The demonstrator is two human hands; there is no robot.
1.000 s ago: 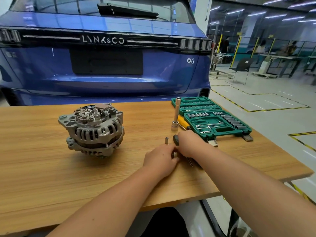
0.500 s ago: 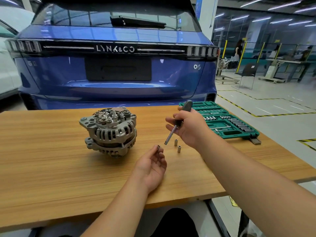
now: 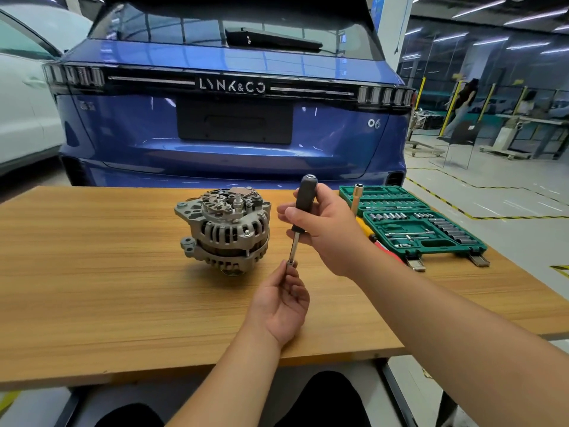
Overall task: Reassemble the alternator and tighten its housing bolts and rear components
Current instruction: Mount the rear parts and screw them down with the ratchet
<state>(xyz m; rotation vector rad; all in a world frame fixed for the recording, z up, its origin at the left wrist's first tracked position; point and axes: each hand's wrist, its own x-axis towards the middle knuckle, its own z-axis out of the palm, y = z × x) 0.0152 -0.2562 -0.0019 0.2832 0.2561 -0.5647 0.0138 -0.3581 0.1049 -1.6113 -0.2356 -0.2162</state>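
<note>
The left hand (image 3: 281, 306) has its palm up, and its thumb and fingertips (image 3: 284, 268) pinch a small shiny metal socket (image 3: 291, 262) at the bottom end of the driver. The other fingers of that hand curl in loosely. The right hand (image 3: 329, 229) wraps its fingers around the dark grey, smooth handle of the long socket driver with a thin silver shaft (image 3: 303, 211), held up in the air and tilted a little, handle on top.

Just to the left of the hands sits the round, silver-grey metal alternator (image 3: 224, 229), on the light brown wooden table (image 3: 92, 272). It has many slots around its side, small ears with holes, and bumpy parts on its top.

On the right lies an open green plastic tool case (image 3: 425, 223) full of shiny sockets. A tall silver tube socket (image 3: 357, 198) stands beside it. A glossy blue car (image 3: 234, 124) is behind the table.
</note>
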